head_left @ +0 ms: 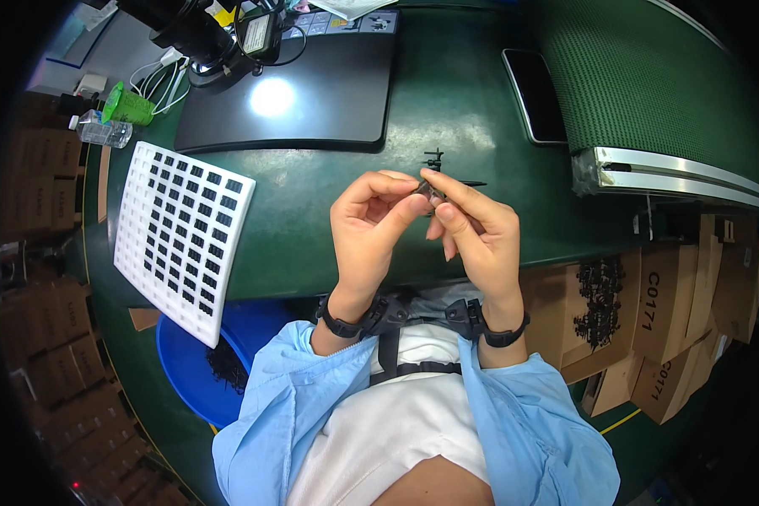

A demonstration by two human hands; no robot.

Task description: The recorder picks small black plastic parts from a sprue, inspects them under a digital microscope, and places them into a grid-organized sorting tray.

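My left hand (364, 221) and my right hand (483, 238) meet over the near part of the green table (312, 219). Both are closed, pinching a small dark plastic piece (431, 192) between thumbs and fingertips. Fingers cover much of it. Thin black branched plastic (433, 160) shows just beyond the fingertips, and a dark pointed rod (474, 183) sticks out to the right; I cannot tell whether these are joined to the held piece. To the left, a white foam tray (135, 221) carries rows of small black parts.
A blue bin (170, 358) with black scraps is below the tray. At right stand an open cardboard box (557, 312) with black branched pieces, a phone (533, 94) and a green ribbed belt (649, 93). A black scope (215, 59) overhangs a dark panel (329, 105); a bottle (101, 131) stands far left.
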